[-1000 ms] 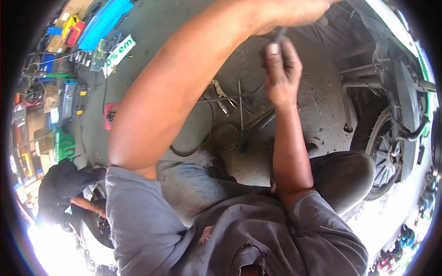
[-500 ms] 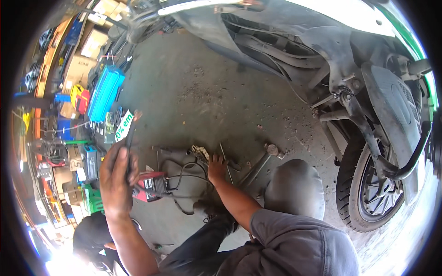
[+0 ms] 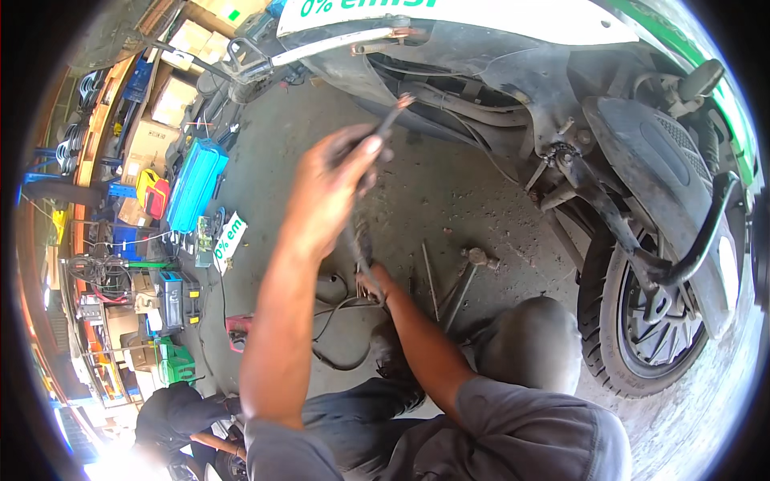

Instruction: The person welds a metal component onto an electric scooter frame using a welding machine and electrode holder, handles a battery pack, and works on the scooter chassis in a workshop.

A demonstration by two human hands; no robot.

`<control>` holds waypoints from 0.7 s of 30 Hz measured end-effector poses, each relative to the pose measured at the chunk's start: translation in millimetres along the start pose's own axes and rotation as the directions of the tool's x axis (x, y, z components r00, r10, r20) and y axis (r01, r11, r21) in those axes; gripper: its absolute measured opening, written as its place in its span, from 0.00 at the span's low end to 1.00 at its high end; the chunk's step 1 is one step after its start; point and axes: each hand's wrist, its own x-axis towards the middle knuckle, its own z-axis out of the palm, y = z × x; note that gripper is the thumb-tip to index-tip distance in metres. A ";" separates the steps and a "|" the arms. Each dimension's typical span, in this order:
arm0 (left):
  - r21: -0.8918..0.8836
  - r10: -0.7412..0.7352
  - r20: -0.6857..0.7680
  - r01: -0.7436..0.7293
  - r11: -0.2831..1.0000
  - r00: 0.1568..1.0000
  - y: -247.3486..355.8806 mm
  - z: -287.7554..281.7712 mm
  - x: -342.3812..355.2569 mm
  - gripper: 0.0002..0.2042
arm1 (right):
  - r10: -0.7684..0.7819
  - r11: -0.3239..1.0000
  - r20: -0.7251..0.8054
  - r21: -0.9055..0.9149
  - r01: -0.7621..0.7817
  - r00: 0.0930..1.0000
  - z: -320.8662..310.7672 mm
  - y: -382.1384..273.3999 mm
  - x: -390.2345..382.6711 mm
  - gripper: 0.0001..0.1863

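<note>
My left hand (image 3: 341, 164) is raised in the middle, closed round a dark rod-shaped tool (image 3: 391, 120) with a copper-coloured tip. The tool points up and right toward the motorcycle's dusty underside (image 3: 481, 120). Lower down, my right hand (image 3: 374, 282) is near the floor, its fingers curled among dark cable (image 3: 345, 303). What it grips is blurred and partly hidden by a grey length hanging in front. Right of that hand lie a hammer (image 3: 478, 257) and a thin metal rod (image 3: 431, 276). A red box-shaped machine (image 3: 238, 331) is mostly hidden behind my left forearm.
The motorcycle's rear wheel (image 3: 642, 337) and stand (image 3: 682, 276) are at the right. Crowded shelves (image 3: 92, 160), a blue case (image 3: 196, 184) and a white sign piece (image 3: 229, 242) line the left. Another person (image 3: 176, 421) bends down at lower left. Grit (image 3: 417, 184) dots the floor.
My left hand has swung right with the tool, from beside the shelves toward the motorcycle. My right hand has shifted slightly left, and its fingers have gone from spread to curled.
</note>
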 end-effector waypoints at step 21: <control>-0.647 0.113 0.501 0.284 0.708 0.858 -74.8 123.4 129.2 0.10 | -0.226 0.963 -0.592 -0.018 0.267 0.773 -158.7 -289.7 -294.1 0.21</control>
